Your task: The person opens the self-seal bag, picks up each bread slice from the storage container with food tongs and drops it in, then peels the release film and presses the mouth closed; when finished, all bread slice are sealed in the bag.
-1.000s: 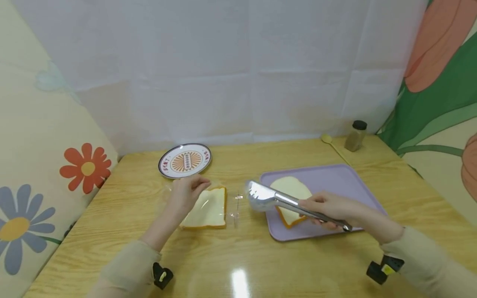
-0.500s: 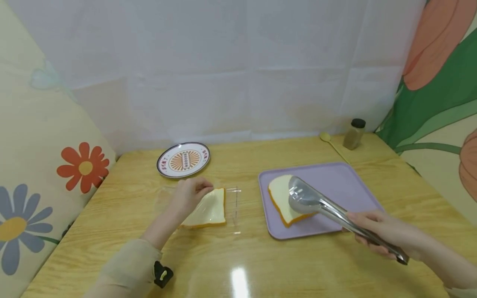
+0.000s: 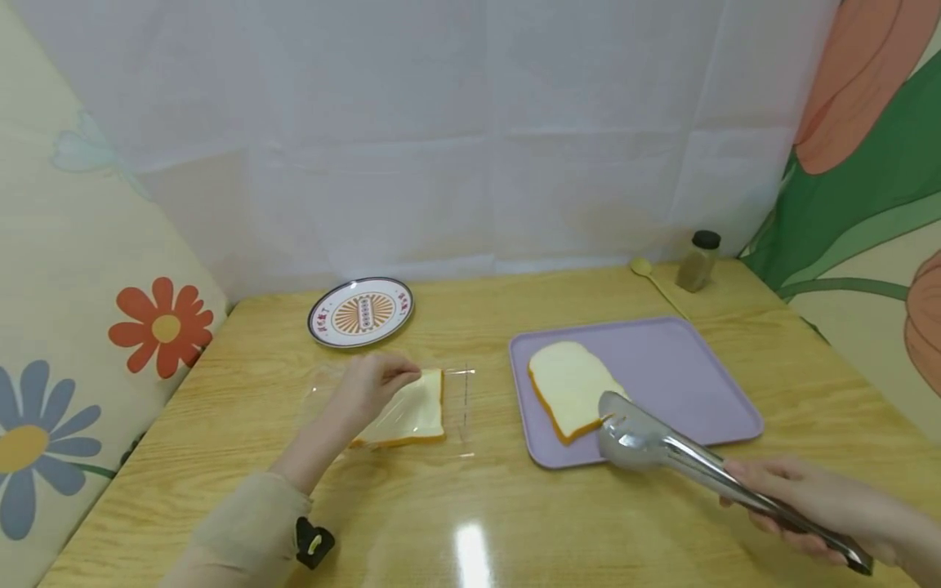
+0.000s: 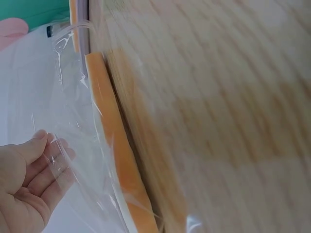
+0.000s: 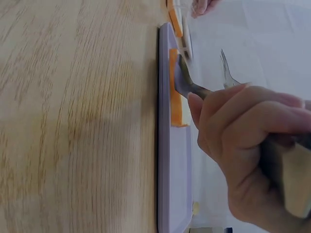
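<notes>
My left hand [image 3: 371, 388] pinches the upper layer of a clear plastic bag [image 4: 73, 92] between thumb and fingertips. A slice of bread [image 3: 412, 415] with an orange-brown crust lies flat on the table under the film. My right hand [image 3: 809, 502] grips a pair of metal tongs [image 3: 698, 457] by the handles. Their two ends stand apart in the right wrist view, one low beside the crust of a second bread slice [image 3: 569, 384], the other raised above it. This slice rests on the left part of a purple tray [image 3: 684, 376].
A patterned plate [image 3: 362, 313] stands at the back left, behind the bag. A yellow spoon [image 3: 654, 282] lies behind the tray, with a black-lidded jar [image 3: 698, 263] at the back right. White cloth [image 3: 441, 163] hangs along the rear edge of the wooden table.
My right hand and the tongs have moved right and toward me, from between bag and tray to the slice's near right corner. My left hand stays nearly still at the bag.
</notes>
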`<state>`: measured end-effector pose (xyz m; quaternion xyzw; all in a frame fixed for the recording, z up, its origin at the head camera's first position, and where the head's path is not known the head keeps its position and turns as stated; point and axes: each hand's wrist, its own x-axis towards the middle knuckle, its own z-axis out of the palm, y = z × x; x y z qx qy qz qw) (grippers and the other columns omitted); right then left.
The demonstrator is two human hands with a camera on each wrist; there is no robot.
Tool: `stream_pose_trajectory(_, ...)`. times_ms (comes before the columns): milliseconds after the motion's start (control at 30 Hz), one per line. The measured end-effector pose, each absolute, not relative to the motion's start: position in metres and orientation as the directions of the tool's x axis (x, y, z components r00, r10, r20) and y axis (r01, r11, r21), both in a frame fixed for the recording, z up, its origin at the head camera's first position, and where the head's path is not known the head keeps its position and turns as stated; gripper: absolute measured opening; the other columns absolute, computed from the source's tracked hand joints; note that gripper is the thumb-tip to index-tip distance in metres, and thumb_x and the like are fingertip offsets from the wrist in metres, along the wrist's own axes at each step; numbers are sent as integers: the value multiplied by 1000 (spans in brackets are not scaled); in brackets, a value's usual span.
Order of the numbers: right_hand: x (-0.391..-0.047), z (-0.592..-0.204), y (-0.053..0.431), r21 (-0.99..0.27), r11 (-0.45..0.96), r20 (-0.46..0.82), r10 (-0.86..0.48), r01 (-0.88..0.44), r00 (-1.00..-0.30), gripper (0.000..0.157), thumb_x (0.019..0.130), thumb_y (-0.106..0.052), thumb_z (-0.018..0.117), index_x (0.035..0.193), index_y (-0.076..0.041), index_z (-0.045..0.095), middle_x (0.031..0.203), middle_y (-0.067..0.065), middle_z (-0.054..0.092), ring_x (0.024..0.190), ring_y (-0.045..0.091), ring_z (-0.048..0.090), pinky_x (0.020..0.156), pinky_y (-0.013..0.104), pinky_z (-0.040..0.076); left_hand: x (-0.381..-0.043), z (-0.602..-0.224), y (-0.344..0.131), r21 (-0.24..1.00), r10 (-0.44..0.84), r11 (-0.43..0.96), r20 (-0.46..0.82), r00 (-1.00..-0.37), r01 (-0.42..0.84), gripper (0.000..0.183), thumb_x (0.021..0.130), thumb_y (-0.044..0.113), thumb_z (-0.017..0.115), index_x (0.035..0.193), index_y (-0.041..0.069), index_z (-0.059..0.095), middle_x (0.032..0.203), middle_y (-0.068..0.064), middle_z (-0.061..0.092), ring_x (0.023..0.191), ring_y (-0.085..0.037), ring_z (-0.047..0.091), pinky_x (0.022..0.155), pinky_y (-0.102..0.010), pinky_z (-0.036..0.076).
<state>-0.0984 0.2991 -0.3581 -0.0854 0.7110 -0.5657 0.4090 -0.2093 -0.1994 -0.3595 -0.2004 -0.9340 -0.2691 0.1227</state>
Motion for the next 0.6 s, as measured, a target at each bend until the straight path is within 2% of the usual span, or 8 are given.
stream_pose_trajectory(267,-104,-356,296,-840,426,-532,-522,337,-667,51,103,-41,28,110,3,53,68,-2,55,40,-1,44,37,14,37,-206,-357,-200,466,297,776,324,-898,425,12,87,13,66,90,4,74,89,-11,73,83,-24,70,72,-36,58)
stream_pose_trajectory(433,-111,-353,293,-852,424,-511,-549,306,-662,51,104,-39,27,110,5,51,65,-2,53,39,0,42,36,16,37,-206,-357,-199,470,283,782,316,-905,409,13,87,14,66,91,5,74,90,-11,74,85,-25,70,73,-37,58)
stream_pose_trajectory(600,-111,-354,285,-861,429,-484,-525,273,-700,50,103,-40,28,109,4,50,67,-1,53,39,2,42,36,17,38,-207,-356,-199,477,284,775,322,-903,414,13,87,13,66,91,4,74,91,-12,73,85,-26,70,73,-37,58)
